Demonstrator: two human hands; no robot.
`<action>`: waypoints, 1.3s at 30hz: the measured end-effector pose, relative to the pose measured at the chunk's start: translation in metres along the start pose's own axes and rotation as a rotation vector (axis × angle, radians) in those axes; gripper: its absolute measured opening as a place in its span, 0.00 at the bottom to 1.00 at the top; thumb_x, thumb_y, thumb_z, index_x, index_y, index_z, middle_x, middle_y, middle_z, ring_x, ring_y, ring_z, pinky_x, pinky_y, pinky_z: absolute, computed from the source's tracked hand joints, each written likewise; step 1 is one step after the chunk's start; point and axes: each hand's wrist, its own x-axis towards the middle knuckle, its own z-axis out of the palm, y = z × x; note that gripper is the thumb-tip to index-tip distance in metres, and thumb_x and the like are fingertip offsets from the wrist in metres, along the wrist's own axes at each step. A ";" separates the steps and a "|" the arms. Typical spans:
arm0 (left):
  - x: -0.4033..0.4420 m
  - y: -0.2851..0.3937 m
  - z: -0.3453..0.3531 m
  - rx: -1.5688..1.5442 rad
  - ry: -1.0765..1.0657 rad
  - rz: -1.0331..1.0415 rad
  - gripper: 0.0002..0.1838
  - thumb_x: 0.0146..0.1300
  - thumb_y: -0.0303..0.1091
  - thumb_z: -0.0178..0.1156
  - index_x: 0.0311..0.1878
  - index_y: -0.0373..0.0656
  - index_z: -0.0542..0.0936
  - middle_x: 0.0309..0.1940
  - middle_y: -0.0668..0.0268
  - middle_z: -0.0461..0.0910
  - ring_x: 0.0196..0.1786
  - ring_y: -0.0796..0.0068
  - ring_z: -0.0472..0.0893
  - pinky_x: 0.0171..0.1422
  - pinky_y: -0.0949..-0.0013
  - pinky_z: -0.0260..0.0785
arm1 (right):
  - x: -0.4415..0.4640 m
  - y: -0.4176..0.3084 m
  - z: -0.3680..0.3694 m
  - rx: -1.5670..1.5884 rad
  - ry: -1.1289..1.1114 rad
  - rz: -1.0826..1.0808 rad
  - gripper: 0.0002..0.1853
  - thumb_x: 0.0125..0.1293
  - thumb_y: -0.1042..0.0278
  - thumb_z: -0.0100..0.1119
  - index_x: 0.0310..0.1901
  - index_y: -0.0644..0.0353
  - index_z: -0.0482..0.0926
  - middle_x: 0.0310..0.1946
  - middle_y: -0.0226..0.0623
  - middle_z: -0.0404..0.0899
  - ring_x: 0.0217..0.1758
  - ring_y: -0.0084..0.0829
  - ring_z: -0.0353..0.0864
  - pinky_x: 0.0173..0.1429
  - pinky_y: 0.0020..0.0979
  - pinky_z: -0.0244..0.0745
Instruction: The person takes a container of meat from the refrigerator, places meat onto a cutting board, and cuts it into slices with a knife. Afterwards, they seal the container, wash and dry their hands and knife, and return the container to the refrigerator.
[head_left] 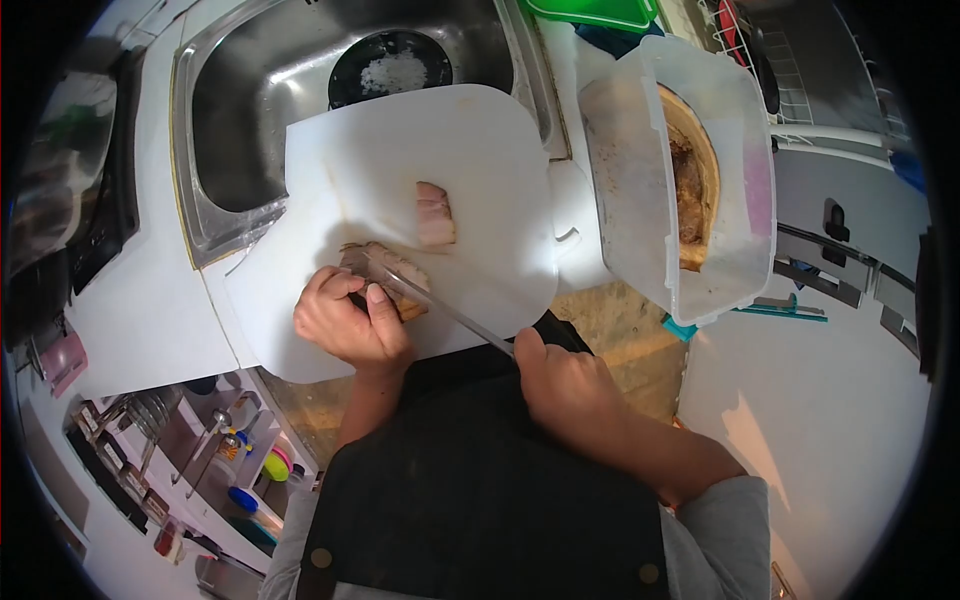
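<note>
On a white cutting board (500,150) lies a chunk of meat (410,275) with a darker edge. My left hand (350,318) has its fingers curled on the left end of this chunk, holding it against the board. The handle of a knife (455,315) is wrapped in my right hand (565,380), and its blade slants up and left onto the top of the chunk. A separate slice of meat (435,213) lies flat on the board, just above and right of the chunk.
Behind the board is a metal sink (270,110) with a black bowl (345,75) holding white bits. A clear plastic tub (630,180) stands at the right, a brown-stained round piece inside it. Shelves with utensils (215,450) are at lower left; a green tray (600,10) is at the top.
</note>
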 end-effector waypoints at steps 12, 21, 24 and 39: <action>-0.002 -0.003 0.002 0.028 0.032 0.014 0.10 0.52 0.35 0.51 0.35 0.41 0.71 0.35 0.60 0.74 0.43 0.60 0.71 0.48 0.60 0.56 | -0.008 -0.003 -0.002 -0.047 0.106 -0.130 0.06 0.58 0.74 0.50 0.33 0.62 0.62 0.15 0.40 0.69 0.16 0.40 0.76 0.18 0.39 0.72; -0.002 0.000 0.002 0.056 0.042 -0.008 0.09 0.53 0.36 0.51 0.35 0.42 0.70 0.35 0.61 0.74 0.43 0.61 0.71 0.50 0.61 0.54 | -0.015 -0.013 -0.004 -0.279 0.220 -0.098 0.07 0.59 0.71 0.49 0.27 0.58 0.63 0.10 0.32 0.65 0.10 0.30 0.74 0.10 0.32 0.69; 0.000 0.002 0.000 0.045 0.016 0.002 0.07 0.52 0.31 0.51 0.34 0.40 0.69 0.35 0.57 0.72 0.41 0.59 0.70 0.50 0.60 0.57 | -0.017 -0.017 -0.010 -0.274 0.172 -0.077 0.07 0.60 0.72 0.49 0.27 0.59 0.62 0.12 0.35 0.66 0.12 0.32 0.75 0.12 0.34 0.70; -0.001 -0.004 0.000 -0.035 -0.019 -0.004 0.10 0.57 0.37 0.51 0.35 0.40 0.71 0.34 0.58 0.73 0.41 0.60 0.70 0.47 0.61 0.54 | 0.008 -0.023 -0.014 -0.143 -0.079 -0.021 0.04 0.60 0.74 0.46 0.33 0.62 0.63 0.20 0.43 0.73 0.21 0.43 0.78 0.24 0.39 0.74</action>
